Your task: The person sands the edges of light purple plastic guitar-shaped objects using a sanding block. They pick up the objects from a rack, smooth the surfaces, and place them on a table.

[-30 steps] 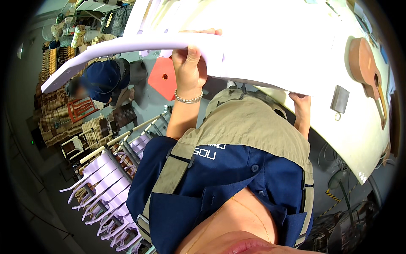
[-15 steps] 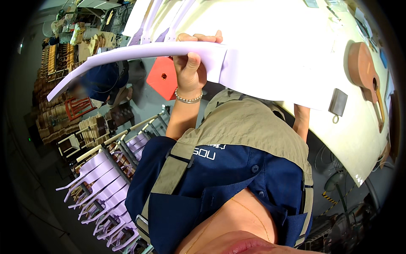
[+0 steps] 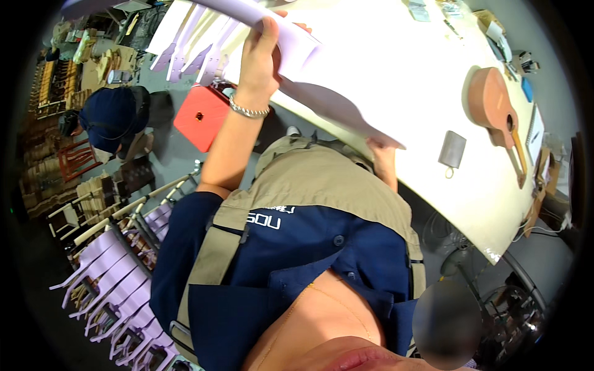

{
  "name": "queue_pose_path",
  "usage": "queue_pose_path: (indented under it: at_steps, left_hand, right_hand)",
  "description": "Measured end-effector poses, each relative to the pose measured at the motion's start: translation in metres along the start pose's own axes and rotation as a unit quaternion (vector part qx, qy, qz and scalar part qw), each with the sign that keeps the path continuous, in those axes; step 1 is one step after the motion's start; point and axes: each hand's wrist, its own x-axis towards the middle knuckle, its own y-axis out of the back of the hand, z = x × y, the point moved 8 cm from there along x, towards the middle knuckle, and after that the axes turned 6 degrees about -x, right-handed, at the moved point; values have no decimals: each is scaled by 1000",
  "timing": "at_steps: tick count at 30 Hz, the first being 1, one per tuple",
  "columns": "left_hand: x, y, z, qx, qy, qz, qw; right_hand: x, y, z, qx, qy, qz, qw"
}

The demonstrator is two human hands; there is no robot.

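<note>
A lilac ukulele [image 3: 296, 51] is held up in front of me, tilted, over the near edge of the table. My left hand [image 3: 263, 59] is closed around its neck close to the body, thumb up on the near side. The headstock end runs out past the top left of the picture. At the body's lower right end is my right hand [image 3: 383, 159], gripping the edge, its fingers partly hidden. Strong glare washes out much of the body. Behind my left hand, several lilac headstocks [image 3: 210, 62] with peg holes stick out over the table's left edge.
On the cream table [image 3: 473, 216] lie a brown ukulele [image 3: 489, 99] and a grey block with a ring [image 3: 453, 148]. A red box [image 3: 201, 116] stands left of my forearm. A rack of lilac ukuleles [image 3: 114, 272] is at lower left. Another person [image 3: 111, 117] bends beyond it.
The lilac ukulele has tilted, its neck end rising and its body end dropping. My left hand has moved up; more of my right hand shows. The whole view has shifted.
</note>
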Motion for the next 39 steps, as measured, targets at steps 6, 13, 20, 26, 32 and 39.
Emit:
queue_pose_path:
  at_steps: [6, 13, 20, 26, 32, 39]
  left_hand:
    - [36, 0, -9, 52, 23, -39, 998]
    - [52, -16, -20, 46, 43, -83, 995]
    - [55, -26, -10, 141, 21, -99, 985]
    - [70, -53, -16, 173, 53, -160, 970]
    - [73, -77, -17, 231, -30, -163, 959]
    - [28, -107, 23, 286, -167, -143, 933]
  right_hand:
    - [-17, -17, -32, 29, 7, -4, 1000]
    - [-18, -12, -14, -84, -21, -13, 996]
    - [-59, 114, -48, -225, 64, 354, 905]
    - [-99, 223, -35, -438, 22, 575, 690]
    - [-74, 236, -32, -613, -21, 541, 575]
    - [-30, 120, -72, -58, 17, 241, 969]
